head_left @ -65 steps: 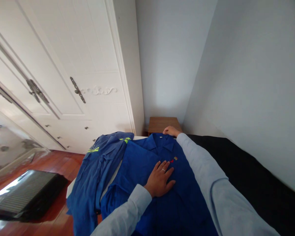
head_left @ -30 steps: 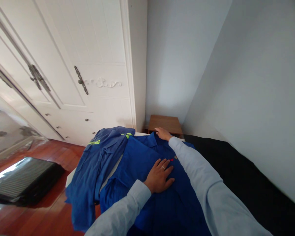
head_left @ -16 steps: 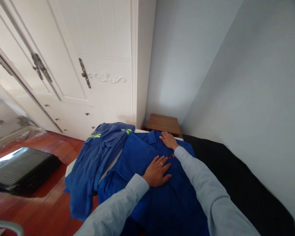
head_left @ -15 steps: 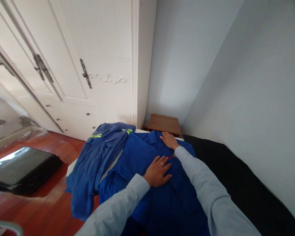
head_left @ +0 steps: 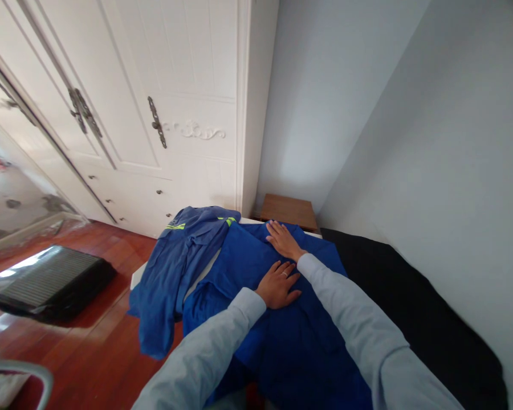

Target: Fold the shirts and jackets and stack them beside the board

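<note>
Left hand [head_left: 276, 287] flat on the bright blue garment [head_left: 241, 253], lower centre of the frame, and the right hand [head_left: 284, 240] rests just above, fingers extended, neither gripping! Duller blue garment [head_left: 177, 273] lies alongside, left.

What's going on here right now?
A person has both palms down on a bright blue garment spread on a white surface. The right hand lies near its far edge, the left hand a little closer in. Neither grips the cloth. To the left lies a second blue garment with yellow-green stripes, untouched.
</note>
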Tool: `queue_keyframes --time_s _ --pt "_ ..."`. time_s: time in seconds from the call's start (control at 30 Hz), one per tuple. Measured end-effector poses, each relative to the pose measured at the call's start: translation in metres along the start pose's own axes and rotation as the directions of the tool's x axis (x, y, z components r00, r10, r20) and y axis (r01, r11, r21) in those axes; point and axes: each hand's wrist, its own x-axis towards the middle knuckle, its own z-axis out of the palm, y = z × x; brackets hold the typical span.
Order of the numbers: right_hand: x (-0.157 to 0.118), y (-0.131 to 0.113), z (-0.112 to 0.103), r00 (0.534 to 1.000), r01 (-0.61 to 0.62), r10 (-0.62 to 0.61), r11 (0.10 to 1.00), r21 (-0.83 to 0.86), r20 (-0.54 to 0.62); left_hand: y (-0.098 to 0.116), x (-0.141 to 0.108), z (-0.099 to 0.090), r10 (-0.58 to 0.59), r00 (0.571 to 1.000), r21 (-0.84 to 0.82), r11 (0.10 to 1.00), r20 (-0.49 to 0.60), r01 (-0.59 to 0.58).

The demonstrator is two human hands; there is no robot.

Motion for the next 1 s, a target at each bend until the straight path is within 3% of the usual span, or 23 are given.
queue_keyframes --time_s 0.07,0.17,0.27,0.37,0.5,0.67,0.83,1.0 --pt "-0.001 -0.016 0.001 0.992 0.083 -0.085 0.996 0.026 0.095 0.000 0.001 -0.001 0.015 1.000 0.014 1.000 -0.015 -0.015" --pt "0.002 -0.026 -0.002 0.978 0.039 -0.050 0.998 0.058 0.205 0.000 0.002 0.000 0.014 0.999 0.022 1.000 -0.031 -0.014" --pt "0.006 -0.024 -0.010 0.969 0.018 -0.035 0.997 0.072 0.243 -0.001 0.002 0.003 0.005 1.000 0.011 1.000 -0.025 -0.005" --pt "-0.007 -0.017 -0.022 0.987 0.002 -0.015 0.996 0.087 0.160 -0.002 0.003 0.005 -0.006 1.000 0.002 1.000 -0.015 0.006" --pt "-0.058 -0.004 -0.028 0.994 -0.111 0.111 0.991 0.078 0.005 -0.002 0.004 0.005 0.002 1.000 0.012 1.000 -0.011 -0.001" --pt "-0.116 0.017 -0.020 0.944 -0.320 0.320 0.947 -0.012 0.086 -0.002 0.004 0.009 0.000 1.000 0.032 0.999 0.009 -0.001" --pt "-0.118 0.026 -0.015 0.939 -0.323 0.324 0.946 -0.024 0.115 -0.002 0.005 0.010 -0.001 1.000 0.034 0.999 0.014 0.001" --pt "-0.117 0.014 -0.019 0.916 -0.385 0.387 0.922 -0.035 0.104 -0.001 0.006 0.008 0.004 0.999 0.026 1.000 0.037 -0.005"
